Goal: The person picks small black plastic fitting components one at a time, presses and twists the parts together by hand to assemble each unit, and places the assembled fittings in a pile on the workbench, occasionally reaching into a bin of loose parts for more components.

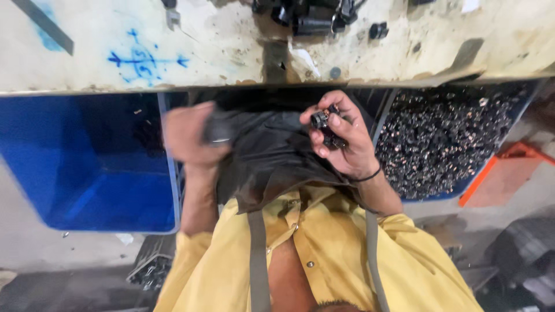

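Observation:
My right hand [342,141] is closed around a few small black cylindrical parts. One of them, a small black part [319,119], is pinched at my fingertips. My left hand [189,138] is blurred by motion and grips a dark grey round piece [218,130]. Both hands hover over a dark cloth [272,159] on my lap, just below the edge of a worn white workbench [231,52]. My yellow shirt [335,254] fills the bottom of the view.
A blue bin [87,167] stands to the left under the bench. To the right a bin [457,193] is heaped with small black parts. More black pieces [312,17] lie on the bench top. An orange object [509,159] sits at the far right.

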